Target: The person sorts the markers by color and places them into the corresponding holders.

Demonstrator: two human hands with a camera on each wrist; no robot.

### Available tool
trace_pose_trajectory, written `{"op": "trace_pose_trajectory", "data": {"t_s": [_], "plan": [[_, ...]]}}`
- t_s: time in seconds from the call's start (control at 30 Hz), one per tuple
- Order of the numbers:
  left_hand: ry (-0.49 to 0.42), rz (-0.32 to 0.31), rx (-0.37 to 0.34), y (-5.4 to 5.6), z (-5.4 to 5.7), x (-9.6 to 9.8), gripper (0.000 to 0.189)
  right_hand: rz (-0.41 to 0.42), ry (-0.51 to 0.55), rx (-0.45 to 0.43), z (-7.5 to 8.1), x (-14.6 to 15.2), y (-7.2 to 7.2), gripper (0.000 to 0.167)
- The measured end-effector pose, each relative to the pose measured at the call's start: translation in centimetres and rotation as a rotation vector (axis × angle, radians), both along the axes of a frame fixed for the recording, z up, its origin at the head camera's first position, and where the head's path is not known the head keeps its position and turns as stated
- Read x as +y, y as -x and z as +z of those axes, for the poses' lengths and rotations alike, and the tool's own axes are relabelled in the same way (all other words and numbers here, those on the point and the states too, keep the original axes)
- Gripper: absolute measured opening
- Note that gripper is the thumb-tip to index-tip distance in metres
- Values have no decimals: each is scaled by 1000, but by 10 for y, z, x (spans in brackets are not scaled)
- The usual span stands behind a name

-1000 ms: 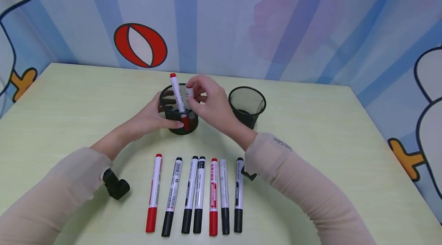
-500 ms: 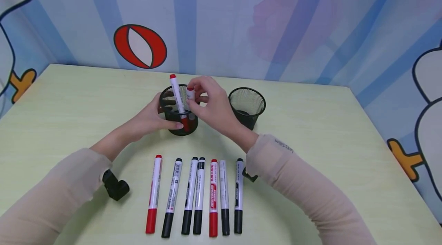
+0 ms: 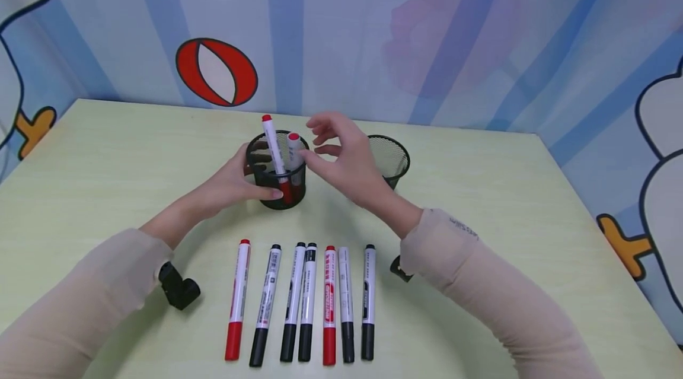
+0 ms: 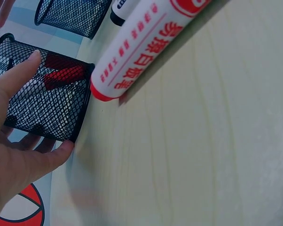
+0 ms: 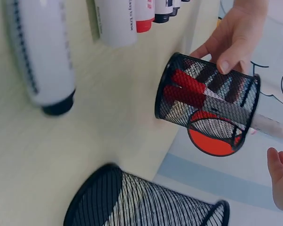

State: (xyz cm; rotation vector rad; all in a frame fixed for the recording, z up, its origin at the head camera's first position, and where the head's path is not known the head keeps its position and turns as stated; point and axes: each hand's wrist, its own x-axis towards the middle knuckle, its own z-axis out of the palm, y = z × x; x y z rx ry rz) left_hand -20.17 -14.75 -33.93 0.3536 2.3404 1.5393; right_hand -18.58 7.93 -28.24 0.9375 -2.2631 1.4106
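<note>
My left hand [image 3: 226,184] grips a black mesh pen cup [image 3: 277,204], thumb at the front and fingers behind it. Two white markers with red ends, a left one [image 3: 273,145] and a right one [image 3: 294,153], stand inside it, leaning slightly. The left wrist view shows the thumb along the mesh cup [image 4: 57,106], with red caps visible through the wall. Just right of the rim, my right hand [image 3: 344,156] has its fingers loosely bent and apart, holding nothing. In the right wrist view its fingertips [image 5: 275,165] sit clear of the marker tops.
A second black mesh pen cup [image 3: 392,159] stands behind the right hand, partly covered by it. Nearer on the pale table [image 3: 480,201] several markers lie in a row, including a red one [image 3: 238,302] and a black one [image 3: 369,302]. A patterned curtain [image 3: 341,29] hangs behind.
The right hand has let go of the right-hand marker and moved a little to the right, its fingers spreading. That marker now stands in the cup. The left hand stays in place.
</note>
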Motion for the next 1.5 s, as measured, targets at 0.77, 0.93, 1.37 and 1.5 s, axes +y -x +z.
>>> {"op": "trace_pose_trajectory", "data": {"t_s": [0.77, 0.93, 1.37, 1.5], "plan": [[9, -2, 2, -1, -2, 6, 96, 41, -117, -567, 5, 58, -59, 29], [12, -3, 8, -2, -3, 5, 95, 33, -122, -624, -11, 63, -63, 30], [5, -7, 18, 2, -6, 4, 98, -70, -146, -611, -29, 76, -67, 27], [6, -7, 19, 3, -6, 4, 98, -109, -152, -641, -34, 80, -69, 29]]}}
